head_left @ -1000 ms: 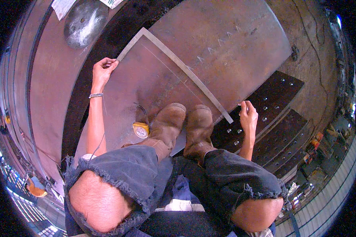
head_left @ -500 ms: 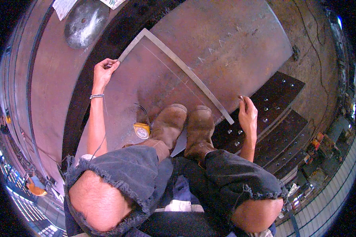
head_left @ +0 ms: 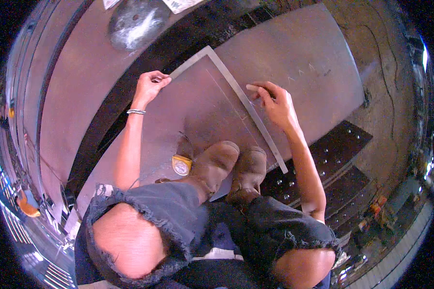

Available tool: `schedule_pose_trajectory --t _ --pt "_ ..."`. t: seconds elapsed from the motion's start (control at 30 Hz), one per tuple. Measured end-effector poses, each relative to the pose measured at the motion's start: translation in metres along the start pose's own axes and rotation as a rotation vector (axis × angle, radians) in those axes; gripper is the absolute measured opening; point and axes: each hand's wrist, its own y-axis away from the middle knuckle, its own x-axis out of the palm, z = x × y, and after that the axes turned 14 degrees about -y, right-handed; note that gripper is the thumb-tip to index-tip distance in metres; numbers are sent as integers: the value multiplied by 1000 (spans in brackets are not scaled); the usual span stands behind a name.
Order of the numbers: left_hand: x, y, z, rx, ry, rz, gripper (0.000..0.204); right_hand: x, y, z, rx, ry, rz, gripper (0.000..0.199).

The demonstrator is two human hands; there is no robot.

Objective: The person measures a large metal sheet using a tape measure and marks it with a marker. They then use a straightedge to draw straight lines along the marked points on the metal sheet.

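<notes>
A metal carpenter's square (head_left: 229,74) lies on a large brownish steel plate (head_left: 304,43), its corner pointing away from me. My left hand (head_left: 148,89) pinches the end of its short arm between thumb and fingers. A short pale stick of chalk (head_left: 251,87) is gripped in my right hand (head_left: 278,105), just right of the long arm, its tip above the plate. A thin pale line runs on the plate inside the square, roughly along the long arm, with a small cross mark. Several V-shaped chalk marks show farther right.
My brown boots (head_left: 217,161) stand on the plate, beside a yellow tape measure (head_left: 181,165). Dark plates with shiny bolts or holes (head_left: 340,144) lie at right. A round dark disc (head_left: 137,24) rests on another plate at far left, near papers (head_left: 181,5). A cable crosses the floor at far right.
My right hand has moved up and left, from beside the square's lower end to near the middle of its long arm. The view has shifted; my left hand keeps its pinch on the short arm.
</notes>
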Motion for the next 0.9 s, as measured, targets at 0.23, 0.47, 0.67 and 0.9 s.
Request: schedule_pose_trajectory --t 0.23,0.47,0.67,0.9 --pt "3 1 5 13 -3 -39 22 31 -46 5 -239 249 11 24" --pt "5 1 5 3 14 -57 23 64 -81 9 -385 400 45 14" --pt "8 -1 13 0 -14 -58 23 89 -107 7 -575 455 8 9" --pt "-1 6 -3 -27 -55 -65 22 94 -124 5 -579 486 5 8"
